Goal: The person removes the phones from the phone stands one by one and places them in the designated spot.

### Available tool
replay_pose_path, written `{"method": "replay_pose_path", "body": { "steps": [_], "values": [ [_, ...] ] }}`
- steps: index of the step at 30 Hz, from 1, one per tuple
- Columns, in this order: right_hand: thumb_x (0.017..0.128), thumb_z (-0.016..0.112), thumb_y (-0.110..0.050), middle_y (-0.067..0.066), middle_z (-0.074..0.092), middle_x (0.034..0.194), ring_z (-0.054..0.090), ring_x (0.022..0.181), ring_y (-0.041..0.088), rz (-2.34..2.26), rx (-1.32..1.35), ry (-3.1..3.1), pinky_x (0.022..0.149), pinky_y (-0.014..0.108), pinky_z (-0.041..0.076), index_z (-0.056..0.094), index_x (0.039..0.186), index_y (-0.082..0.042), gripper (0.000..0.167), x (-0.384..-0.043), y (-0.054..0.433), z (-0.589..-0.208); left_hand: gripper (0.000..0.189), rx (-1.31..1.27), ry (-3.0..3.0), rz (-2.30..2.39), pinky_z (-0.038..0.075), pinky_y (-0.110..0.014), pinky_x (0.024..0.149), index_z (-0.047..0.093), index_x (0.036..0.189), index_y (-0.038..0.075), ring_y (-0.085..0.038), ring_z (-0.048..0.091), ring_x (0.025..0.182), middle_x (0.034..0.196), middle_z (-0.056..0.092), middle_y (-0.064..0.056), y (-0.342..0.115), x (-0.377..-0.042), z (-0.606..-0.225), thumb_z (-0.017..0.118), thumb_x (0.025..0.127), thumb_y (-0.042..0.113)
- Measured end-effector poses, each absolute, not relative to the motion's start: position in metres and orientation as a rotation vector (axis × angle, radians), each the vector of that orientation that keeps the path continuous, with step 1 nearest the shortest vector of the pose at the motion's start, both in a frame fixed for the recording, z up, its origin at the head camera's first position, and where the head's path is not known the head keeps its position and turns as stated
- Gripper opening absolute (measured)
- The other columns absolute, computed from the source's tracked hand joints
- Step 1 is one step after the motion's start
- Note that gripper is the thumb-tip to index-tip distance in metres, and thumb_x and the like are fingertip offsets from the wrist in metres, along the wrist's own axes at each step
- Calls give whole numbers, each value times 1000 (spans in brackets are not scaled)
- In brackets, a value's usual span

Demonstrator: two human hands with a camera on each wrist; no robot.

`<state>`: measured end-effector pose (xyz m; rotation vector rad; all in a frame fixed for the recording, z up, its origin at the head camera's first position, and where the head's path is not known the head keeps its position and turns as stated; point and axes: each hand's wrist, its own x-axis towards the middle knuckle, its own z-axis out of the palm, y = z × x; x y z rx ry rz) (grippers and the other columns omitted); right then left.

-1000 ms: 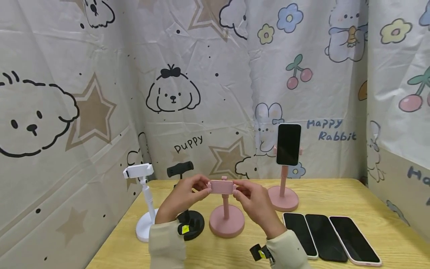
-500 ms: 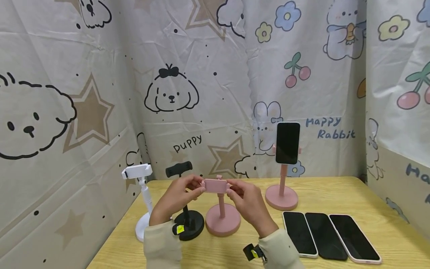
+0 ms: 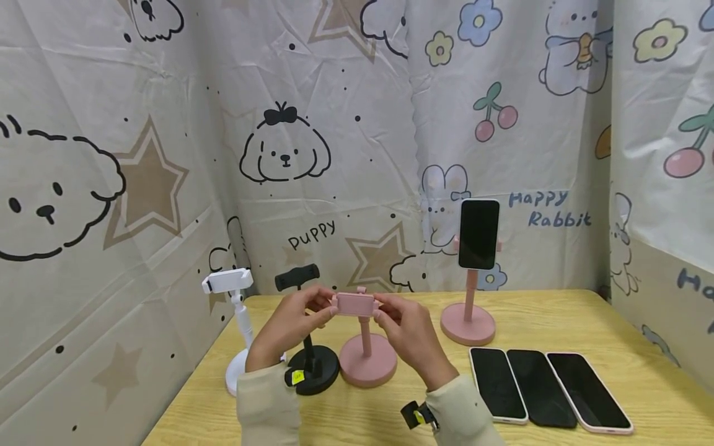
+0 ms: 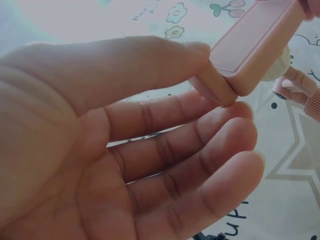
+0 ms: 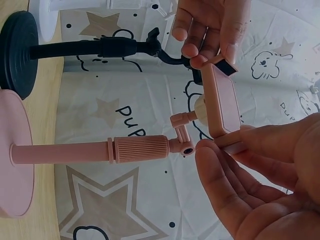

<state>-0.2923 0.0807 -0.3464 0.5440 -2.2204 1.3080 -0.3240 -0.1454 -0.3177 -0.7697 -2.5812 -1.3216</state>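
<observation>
In the head view a pink phone stand (image 3: 368, 360) stands upright on the wooden table, its phone clamp (image 3: 356, 304) facing the person. My left hand (image 3: 290, 322) pinches the clamp's left end between thumb and fingers. At the opposite end, my right hand (image 3: 413, 331) pinches the clamp's other arm. The left wrist view shows the thumb on the clamp's end arm (image 4: 215, 85), with the other fingers spread below it. From the right wrist, both hands appear at the two ends of the clamp (image 5: 220, 100), which holds no phone.
A black phone stand (image 3: 315, 371) and a white one (image 3: 240, 316) stand at the left. Behind, at right, a second pink stand (image 3: 468, 325) carries an upright phone (image 3: 479, 234). Three phones (image 3: 541, 387) lie side by side at front right. Printed curtains (image 3: 357, 155) surround the table.
The pink stand and both hands have moved slightly left, bringing its base closer to the black stand's base. Both hands keep their hold on the clamp's ends. The head view has shifted slightly.
</observation>
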Motion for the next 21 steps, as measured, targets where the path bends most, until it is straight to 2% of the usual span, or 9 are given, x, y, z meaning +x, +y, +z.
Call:
{"method": "replay_pose_path", "body": {
  "steps": [11, 21],
  "values": [
    [91, 66, -6, 6, 70, 90, 67, 77, 16, 1314, 527, -2230, 67, 24, 54, 67, 119, -3, 29, -292, 80, -350, 27, -737, -2585, -1317, 51, -31, 62, 64, 115, 10, -16, 60, 78, 90, 64, -1, -145, -322, -320, 68, 92, 23],
    [91, 67, -7, 2, 70, 90, 66, 76, 9, 1329, 512, -2224, 69, 25, 55, 67, 120, -7, 29, -293, 83, -348, 32, -759, -2553, -1311, 51, -32, 64, 61, 121, 11, -18, 60, 82, 92, 65, -2, -142, -321, -316, 68, 91, 21]
  ]
}}
